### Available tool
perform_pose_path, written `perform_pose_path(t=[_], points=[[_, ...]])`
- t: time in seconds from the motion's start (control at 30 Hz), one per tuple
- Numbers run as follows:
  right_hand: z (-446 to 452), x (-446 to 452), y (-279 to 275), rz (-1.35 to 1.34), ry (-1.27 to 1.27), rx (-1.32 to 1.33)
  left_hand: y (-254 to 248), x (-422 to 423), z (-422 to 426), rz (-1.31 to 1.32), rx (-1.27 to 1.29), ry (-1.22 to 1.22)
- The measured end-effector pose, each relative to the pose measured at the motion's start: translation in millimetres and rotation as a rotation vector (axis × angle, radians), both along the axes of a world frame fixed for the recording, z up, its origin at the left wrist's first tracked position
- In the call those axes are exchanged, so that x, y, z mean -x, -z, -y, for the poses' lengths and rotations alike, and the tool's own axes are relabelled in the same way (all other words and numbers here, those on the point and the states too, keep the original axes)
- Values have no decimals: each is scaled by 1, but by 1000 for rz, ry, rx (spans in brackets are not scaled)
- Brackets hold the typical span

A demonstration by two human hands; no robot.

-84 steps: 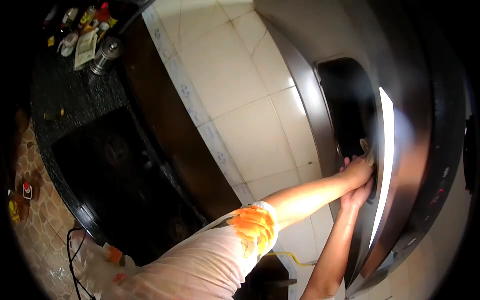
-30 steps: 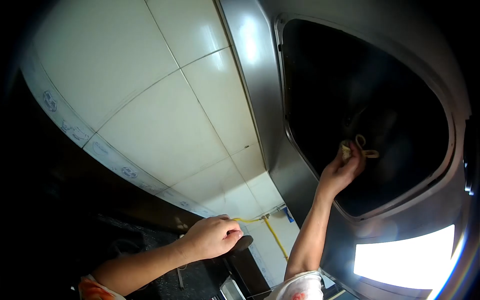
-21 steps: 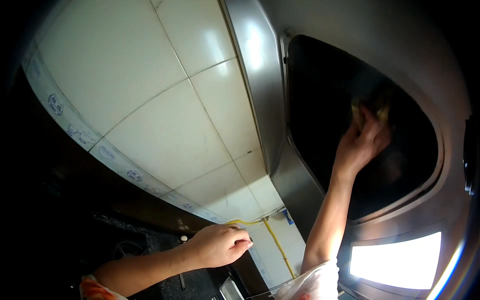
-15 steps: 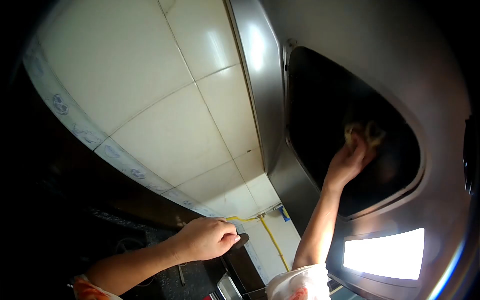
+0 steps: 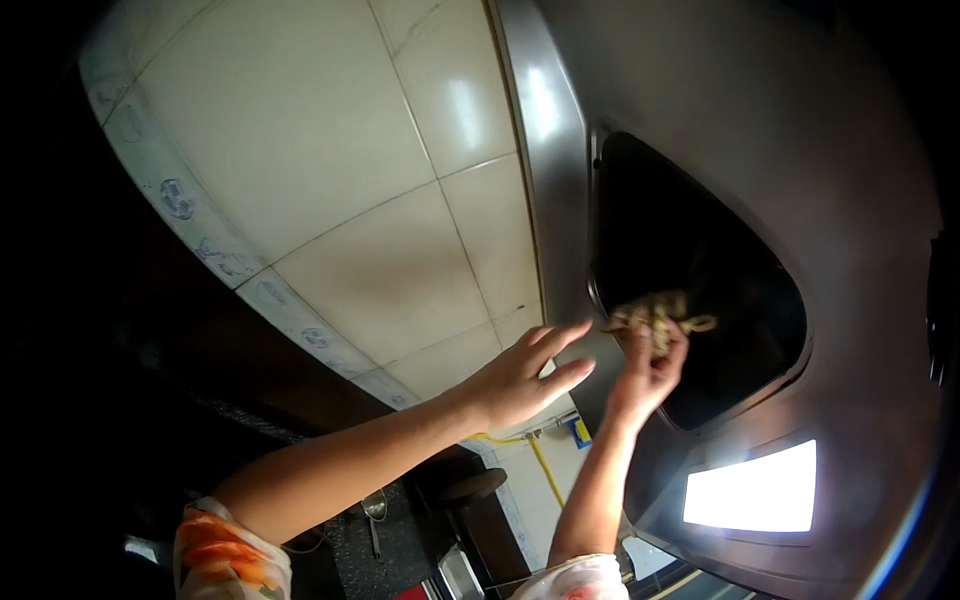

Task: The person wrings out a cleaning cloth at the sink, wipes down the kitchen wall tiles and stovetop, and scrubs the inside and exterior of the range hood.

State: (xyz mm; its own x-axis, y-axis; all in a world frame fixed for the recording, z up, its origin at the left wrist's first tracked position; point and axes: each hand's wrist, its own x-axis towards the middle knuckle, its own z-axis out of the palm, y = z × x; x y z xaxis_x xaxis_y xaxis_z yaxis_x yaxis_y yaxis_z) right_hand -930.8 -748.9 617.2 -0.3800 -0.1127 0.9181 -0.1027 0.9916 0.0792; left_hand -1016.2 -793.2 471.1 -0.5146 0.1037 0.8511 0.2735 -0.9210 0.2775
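Observation:
My right hand (image 5: 645, 378) grips a crumpled, yellowish-brown cloth (image 5: 655, 312) with a loose loop at its right side. It is held at the lower left part of the black glass panel (image 5: 730, 270) on a metal range hood (image 5: 700, 110). Blur hides whether the cloth touches the glass. Reaching toward it from the left, my left hand (image 5: 515, 382) is open and holds nothing, its thumb and fingers apart. A small gap lies between its fingertips and the cloth.
Behind my arms is a cream tiled wall (image 5: 340, 170) with a patterned border. A yellow pipe (image 5: 543, 470) runs down beneath the hood. Below are a ladle (image 5: 374, 510), a dark round object (image 5: 475, 487) and a dark speckled counter (image 5: 400, 545). A bright lit panel (image 5: 752, 487) shines at lower right.
My right hand has brought the cloth left and down across the black glass. My left hand has risen toward the cloth and opened from a closed shape. The view has shifted slightly.

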Motion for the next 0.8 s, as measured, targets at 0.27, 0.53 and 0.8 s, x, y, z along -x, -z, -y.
perform_pose_path(t=[0.27, 0.53, 0.8], points=[[-3, -2, 7, 634, 43, -34, -54, 26, -27, 224, -286, 794], [-19, -43, -8, 200, -11, -47, -174, 23, -18, 324, -611, -222], [-33, -6, -32, 13, 32, 0, -170, -3, -68, 362, -553, -345]])
